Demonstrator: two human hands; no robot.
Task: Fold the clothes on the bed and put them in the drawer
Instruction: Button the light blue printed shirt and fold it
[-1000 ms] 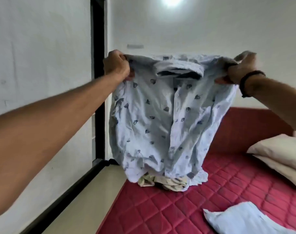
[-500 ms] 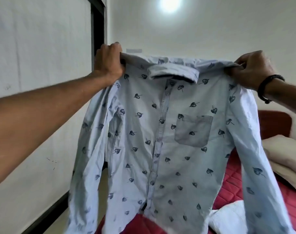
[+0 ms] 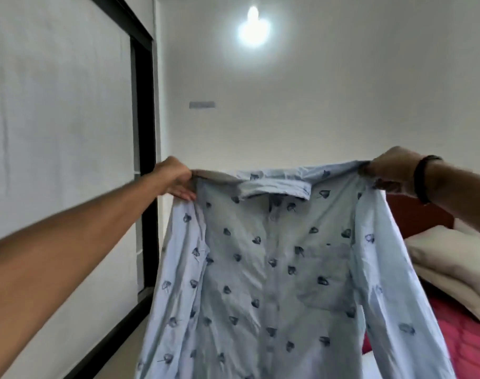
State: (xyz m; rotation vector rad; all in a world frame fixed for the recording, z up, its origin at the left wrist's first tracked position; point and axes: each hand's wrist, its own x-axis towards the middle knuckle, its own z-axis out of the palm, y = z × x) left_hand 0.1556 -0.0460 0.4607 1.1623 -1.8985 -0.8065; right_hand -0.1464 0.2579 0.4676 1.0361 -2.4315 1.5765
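Note:
A light blue long-sleeved shirt [image 3: 274,269] with small dark leaf prints hangs spread out in front of me, collar on top, chest pocket at its right side. My left hand [image 3: 176,179] grips its left shoulder. My right hand [image 3: 392,170], with a black band on the wrist, grips the right shoulder. Both sleeves dangle at the sides. The shirt's lower part runs out of the frame. It hides most of the red quilted bed [image 3: 468,340]. No drawer is in view.
Cream pillows [image 3: 452,263] lie at the right on the bed against a dark red headboard [image 3: 414,214]. A white wall with a black-framed panel [image 3: 145,160] runs along the left. A bright lamp [image 3: 252,34] shines on the far wall.
The shirt, bunched one second ago, now hangs spread out at full width. The view has tilted upward, so hands and shirt sit lower in frame and less of the bed shows.

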